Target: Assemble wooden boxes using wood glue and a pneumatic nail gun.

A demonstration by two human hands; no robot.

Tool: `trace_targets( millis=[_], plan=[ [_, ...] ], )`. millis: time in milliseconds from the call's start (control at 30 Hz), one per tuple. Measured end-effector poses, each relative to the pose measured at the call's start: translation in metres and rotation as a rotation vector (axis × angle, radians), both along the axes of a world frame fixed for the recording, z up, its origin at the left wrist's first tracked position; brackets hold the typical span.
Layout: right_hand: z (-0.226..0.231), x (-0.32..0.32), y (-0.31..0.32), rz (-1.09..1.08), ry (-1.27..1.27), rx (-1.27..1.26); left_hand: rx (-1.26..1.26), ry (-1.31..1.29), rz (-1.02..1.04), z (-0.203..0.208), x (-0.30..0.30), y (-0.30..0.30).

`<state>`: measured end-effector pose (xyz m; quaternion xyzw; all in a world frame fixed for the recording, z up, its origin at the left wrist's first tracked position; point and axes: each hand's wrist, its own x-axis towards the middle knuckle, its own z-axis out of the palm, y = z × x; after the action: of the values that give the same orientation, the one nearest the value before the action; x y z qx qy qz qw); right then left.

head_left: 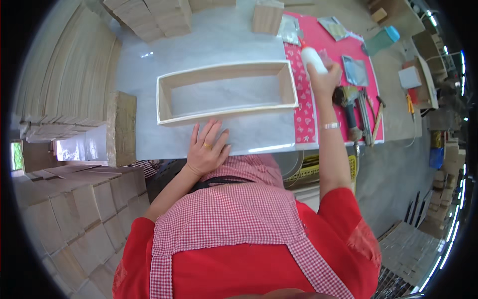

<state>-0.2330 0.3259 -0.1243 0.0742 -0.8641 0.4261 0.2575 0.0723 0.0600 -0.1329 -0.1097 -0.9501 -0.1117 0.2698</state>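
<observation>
A long rectangular wooden frame (226,115) lies on the table in front of me, and the tabletop shows through its middle. Its upper edges look white. My left hand (209,148) rests at the table's near edge with the fingers stretched out, their tips close to the frame's near side. Right of the frame, my right hand (326,79) is wrapped round a white squeeze bottle (313,60) with a red nozzle. The bottle tilts over a pink patterned sheet (304,117), its nozzle pointing away from me.
A nail gun (350,107) and a hammer (378,117) lie on the pink sheet beside my right forearm. A blue-capped bottle (383,40) stands at the far right. Wooden boards (64,65) are stacked at the left, and wood blocks (149,17) stand at the back.
</observation>
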Motion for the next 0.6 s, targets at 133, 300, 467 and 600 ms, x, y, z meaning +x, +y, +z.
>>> trace_targets(
  millis=[133, 300, 467, 600],
  plan=[
    [0.007, -0.021, -0.01, 0.058, -0.385, 0.103, 0.038, 0.013, 0.008, 0.012, -0.001, 0.002],
    [0.042, 0.069, -0.016, 0.067, -0.106, -0.303, 0.044, 0.099, 0.076, 0.061, -0.025, 0.005],
    [0.056, 0.206, -0.056, 0.146, -0.437, -0.677, 0.032, -0.067, 0.113, 0.098, -0.057, 0.009],
    [0.047, 0.217, -0.082, 0.201, -0.43, -0.753, -0.048, -0.192, 0.115, 0.096, -0.06, 0.003]
  ],
)
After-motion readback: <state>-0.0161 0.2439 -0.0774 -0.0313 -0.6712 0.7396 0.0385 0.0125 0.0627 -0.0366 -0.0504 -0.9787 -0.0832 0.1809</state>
